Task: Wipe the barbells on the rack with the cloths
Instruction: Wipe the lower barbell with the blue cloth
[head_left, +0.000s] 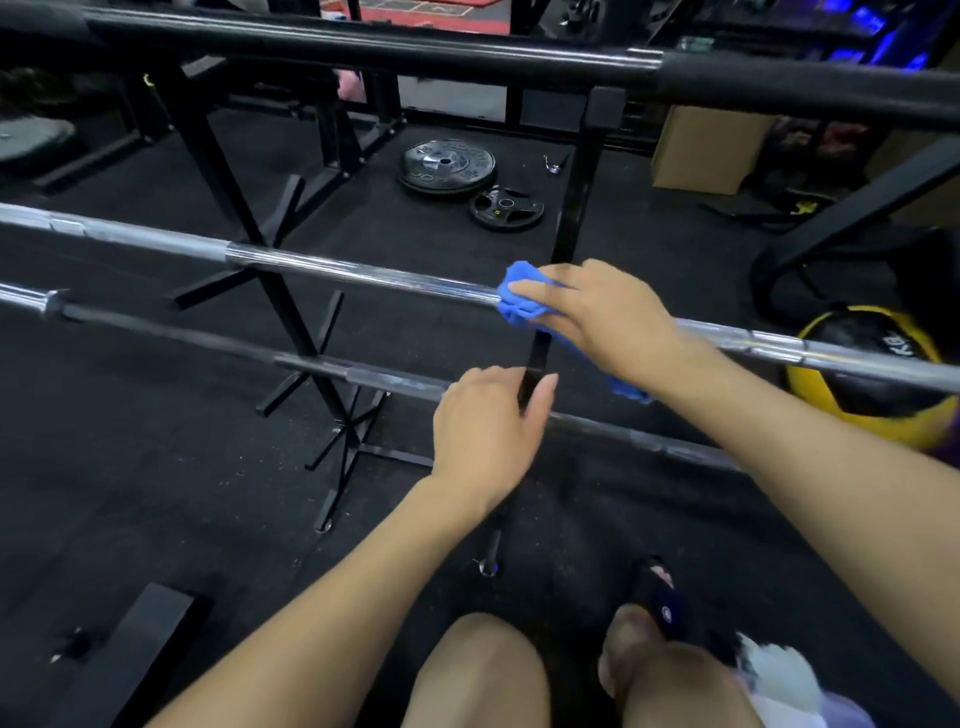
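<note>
Barbells are lying across the rack (574, 208) in three tiers: a dark bar (363, 44) running across the top of the frame, a chrome barbell (337, 270) crossing the middle from left edge to right edge, and a lower barbell (208, 338) slanting from the left edge toward lower centre.

Starting at the left of the frame, the chrome barbell's long stretch is showing bright and streaked, but nothing in the picture is telling whether a cloth has passed over it. The lower barbell is looking dull and grey along its left half. My judgement is that the job is somewhere in its middle at best: one bar is being worked on, and the lower and top bars probably are waiting.

Moving to centre, the left hand (485, 431) is resting over the lower barbell beside the rack's black upright, fingers curling loosely forward and thumb spread out to the side; whether the fingers are closing fully round the bar is hidden behind the hand. It is holding no cloth.

Right of centre, the right hand (597, 306) is pressing the blue cloth (519, 296) onto the chrome barbell, fingers lying fairly straight and close together over the bunched fabric, with a tail of cloth hanging below the wrist.

At the bottom right corner, something white and crumpled (779, 670), perhaps another cloth, is lying by the person's knee.
</note>
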